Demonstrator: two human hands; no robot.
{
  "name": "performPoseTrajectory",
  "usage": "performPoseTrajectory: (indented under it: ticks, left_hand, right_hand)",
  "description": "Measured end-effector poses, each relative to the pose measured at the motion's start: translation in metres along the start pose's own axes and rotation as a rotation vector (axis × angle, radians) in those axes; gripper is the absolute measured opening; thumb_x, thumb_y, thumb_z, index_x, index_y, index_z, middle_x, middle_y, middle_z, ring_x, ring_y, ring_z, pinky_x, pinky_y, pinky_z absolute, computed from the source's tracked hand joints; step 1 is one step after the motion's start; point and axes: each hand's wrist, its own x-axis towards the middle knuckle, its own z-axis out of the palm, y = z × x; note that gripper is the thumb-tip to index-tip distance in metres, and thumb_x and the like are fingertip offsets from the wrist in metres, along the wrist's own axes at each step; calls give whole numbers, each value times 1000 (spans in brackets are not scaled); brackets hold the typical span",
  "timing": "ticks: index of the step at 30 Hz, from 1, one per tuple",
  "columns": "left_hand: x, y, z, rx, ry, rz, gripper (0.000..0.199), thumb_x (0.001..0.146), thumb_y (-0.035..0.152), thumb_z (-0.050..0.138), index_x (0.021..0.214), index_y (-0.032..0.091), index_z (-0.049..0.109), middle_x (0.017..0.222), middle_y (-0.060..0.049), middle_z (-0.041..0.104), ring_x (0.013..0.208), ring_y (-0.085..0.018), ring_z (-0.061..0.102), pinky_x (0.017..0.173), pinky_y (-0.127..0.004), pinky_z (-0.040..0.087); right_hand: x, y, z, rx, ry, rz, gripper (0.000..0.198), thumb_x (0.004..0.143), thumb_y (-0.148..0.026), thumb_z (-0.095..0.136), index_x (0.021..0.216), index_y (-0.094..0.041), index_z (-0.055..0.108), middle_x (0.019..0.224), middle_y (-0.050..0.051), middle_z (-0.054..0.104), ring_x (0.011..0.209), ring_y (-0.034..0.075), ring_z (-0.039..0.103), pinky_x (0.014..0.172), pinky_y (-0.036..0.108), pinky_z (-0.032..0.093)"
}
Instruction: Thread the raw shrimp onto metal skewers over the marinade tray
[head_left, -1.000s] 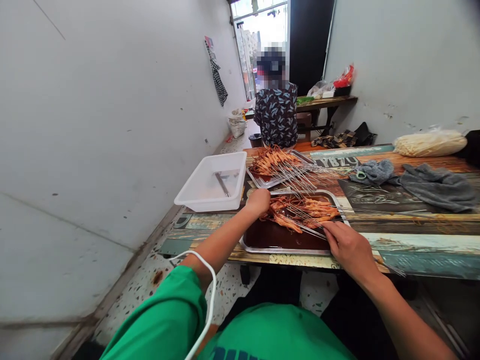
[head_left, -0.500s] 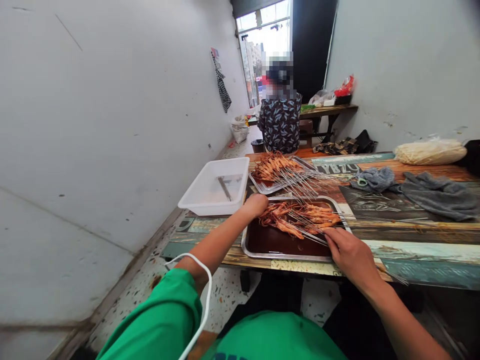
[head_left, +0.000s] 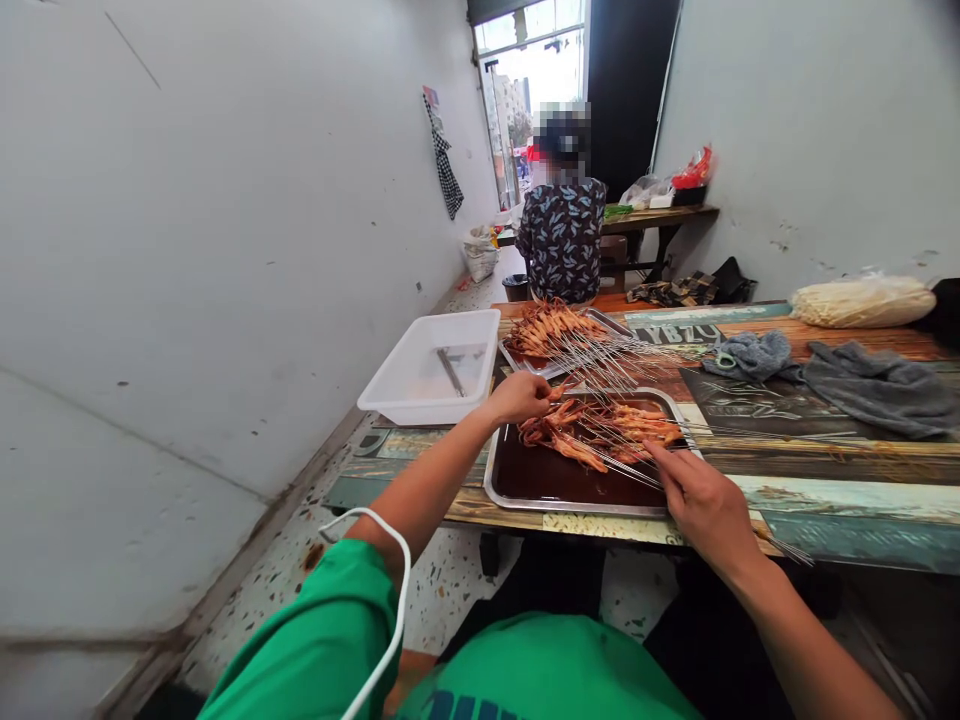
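My left hand (head_left: 519,397) is closed in a pinch at the back left of the near metal tray (head_left: 577,511). Its fingertips hold the end of a reddish-orange meat piece (head_left: 559,391), whose exact kind I cannot make out. More such meat (head_left: 570,447), threaded on thin metal skewers, lies in dark brown sauce (head_left: 551,485) in this tray. At the tray's right side, my right hand (head_left: 705,500) is closed on the metal skewers (head_left: 634,473), whose points run left into the meat. Its palm side is hidden.
A second metal tray (head_left: 517,365) behind holds a heap of skewered meat. To the left stands a white plastic tub (head_left: 405,385) with a metal tool inside. Grey cloths (head_left: 881,388) and a bagged pale bundle (head_left: 862,301) lie right. Further back sits a person (head_left: 562,240).
My left hand has risen slightly and moved right, and a meat piece now shows at its fingertips. My right hand stays nearly in place at the skewers.
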Motion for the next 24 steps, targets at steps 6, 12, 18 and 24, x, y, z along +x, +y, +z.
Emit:
performPoseTrajectory:
  ticks: [6, 12, 18, 24]
  left_hand:
    - [-7, 20, 19, -968, -130, -306, 8, 70, 7, 56, 73, 12, 62, 57, 0, 61, 49, -7, 54, 55, -20, 44]
    - [-9, 28, 39, -1477, -225, -494, 6, 72, 5, 61, 70, 10, 58, 63, -3, 62, 60, -9, 61, 62, -20, 50]
    - [-8, 28, 46, -1608, -104, -688, 13, 76, 2, 53, 69, 11, 56, 62, -2, 61, 59, -9, 59, 60, -21, 51]
    - [-11, 25, 49, -1640, -15, -566, 19, 74, -5, 48, 76, 10, 59, 71, -4, 65, 67, -10, 62, 71, -26, 53]
  right_hand:
    - [-2, -2, -1, 24, -5, 30, 36, 88, -21, 37, 118, -20, 58, 92, 5, 65, 76, 15, 61, 60, 24, 42]
    - [-5, 2, 2, 44, -18, 26, 37, 87, -20, 38, 118, -23, 58, 99, 5, 65, 83, 15, 62, 63, 24, 45]
    - [-7, 5, 4, 28, -35, 26, 38, 87, -19, 38, 120, -24, 57, 101, 4, 65, 84, 16, 62, 64, 24, 46]
    - [-9, 6, 4, -9, -59, 13, 39, 87, -19, 38, 122, -23, 55, 100, 5, 64, 83, 16, 61, 62, 24, 45]
